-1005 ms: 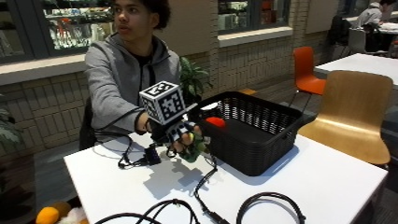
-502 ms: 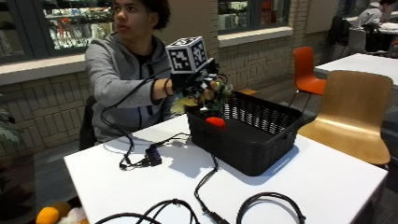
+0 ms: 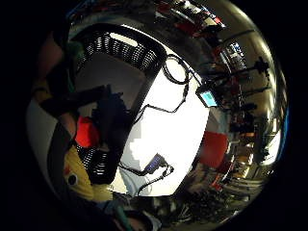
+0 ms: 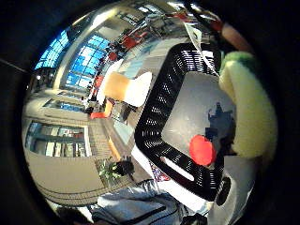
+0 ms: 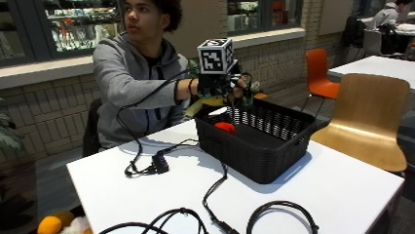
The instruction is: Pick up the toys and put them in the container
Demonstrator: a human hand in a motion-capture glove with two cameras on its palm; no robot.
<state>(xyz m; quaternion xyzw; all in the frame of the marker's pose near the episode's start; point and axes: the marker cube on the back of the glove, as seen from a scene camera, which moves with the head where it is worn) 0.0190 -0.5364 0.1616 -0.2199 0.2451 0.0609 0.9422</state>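
Toy (image 5: pixel 209 103) in yellow and green is held in the gloved right hand (image 5: pixel 220 87), whose fingers are curled around it, above the near rim of the black basket (image 5: pixel 259 146) on the person's side. In the thumb-side palm view the toy's (image 4: pixel 246 110) pale yellow-green body fills the edge nearest the palm, and in the little-finger-side view a yellow part with a dark eye-like dot (image 3: pixel 79 175) is seen close to the palm. Below the hand, inside the basket, a red toy (image 5: pixel 225 127) lies on the floor of the container near the corner closest to the person; the same red shape is seen in both palm views (image 4: pixel 202 150) (image 3: pixel 87 132) against the basket's grey floor. The basket stands on the white bench (image 5: pixel 337 190), toward its far edge. Black cables (image 5: pixel 214 187) are laid across the bench beside and in front of the basket, with a small black box (image 5: pixel 160 162) on one of them. A wooden chair (image 5: pixel 366 117) stands at the bench's far side, and an orange chair (image 5: pixel 319 73) is seen well behind it. An orange and white soft thing (image 5: pixel 58 225) lies low beside the bench's corner.
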